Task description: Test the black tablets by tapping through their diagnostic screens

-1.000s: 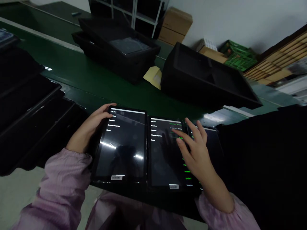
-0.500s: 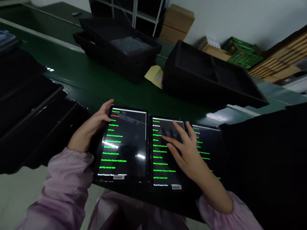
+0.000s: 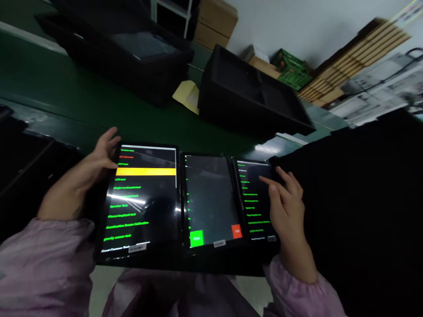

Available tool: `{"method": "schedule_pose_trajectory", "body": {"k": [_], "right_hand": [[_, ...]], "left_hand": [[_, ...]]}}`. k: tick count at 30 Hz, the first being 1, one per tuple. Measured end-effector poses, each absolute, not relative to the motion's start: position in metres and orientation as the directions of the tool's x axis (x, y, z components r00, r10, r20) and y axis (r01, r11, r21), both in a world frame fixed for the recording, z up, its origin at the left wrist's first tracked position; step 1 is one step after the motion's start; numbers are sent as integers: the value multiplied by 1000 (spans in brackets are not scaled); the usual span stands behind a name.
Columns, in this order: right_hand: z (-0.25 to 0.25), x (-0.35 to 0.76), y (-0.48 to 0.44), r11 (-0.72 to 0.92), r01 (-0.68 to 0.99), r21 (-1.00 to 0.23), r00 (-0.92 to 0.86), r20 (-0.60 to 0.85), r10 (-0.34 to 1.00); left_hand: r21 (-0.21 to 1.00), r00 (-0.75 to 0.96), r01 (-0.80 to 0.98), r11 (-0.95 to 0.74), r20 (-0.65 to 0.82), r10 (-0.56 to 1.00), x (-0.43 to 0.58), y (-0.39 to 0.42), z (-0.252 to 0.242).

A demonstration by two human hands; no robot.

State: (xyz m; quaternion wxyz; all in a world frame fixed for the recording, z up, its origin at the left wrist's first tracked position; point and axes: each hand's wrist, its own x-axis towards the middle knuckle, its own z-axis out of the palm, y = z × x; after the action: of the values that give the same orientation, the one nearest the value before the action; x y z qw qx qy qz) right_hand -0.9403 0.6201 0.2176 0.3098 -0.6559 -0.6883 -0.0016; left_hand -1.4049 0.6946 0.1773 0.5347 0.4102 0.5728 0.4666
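Three tablets lie side by side with their screens lit. The left tablet (image 3: 145, 207) shows a green text list with one red line and a yellow highlighted row. My left hand (image 3: 90, 171) is at its left edge, thumb tip touching the edge beside the yellow row, fingers apart. A grey screen with a green and a red box fills the middle tablet (image 3: 209, 198). Over the right tablet (image 3: 253, 189), which shows a list of green lines, my right hand (image 3: 288, 204) points its index finger; whether the fingertip touches the glass I cannot tell.
Stacked black trays (image 3: 148, 72) and another black tray (image 3: 254, 94) stand on the green bench (image 3: 99, 105), with a yellow paper (image 3: 187, 96) between. Dark objects (image 3: 36, 163) lie left. Cartons (image 3: 214, 22) and a green crate (image 3: 291, 68) are behind.
My right hand has moved from the middle tablet to the right one. The middle screen has switched from a list to grey with two boxes; the left screen has gained a yellow row.
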Motion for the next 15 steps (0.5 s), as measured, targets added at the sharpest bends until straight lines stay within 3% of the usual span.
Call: {"method": "schedule_pose_trajectory", "body": {"k": [7,11,15], "right_hand": [[197,-922,612,70,919,-389,54,298,953],[198,-923,613,112,920,-375,11,312,950],[205,-916,605,68,901,-429,120,396,910]], "left_hand": [[977,-95,-53,205,-209,973,-1408,700,172],[973,-156,-60,223,-230,961,-1402,699,185],[971,-217,-105,213,-232,948,-1402,700,188]]}}
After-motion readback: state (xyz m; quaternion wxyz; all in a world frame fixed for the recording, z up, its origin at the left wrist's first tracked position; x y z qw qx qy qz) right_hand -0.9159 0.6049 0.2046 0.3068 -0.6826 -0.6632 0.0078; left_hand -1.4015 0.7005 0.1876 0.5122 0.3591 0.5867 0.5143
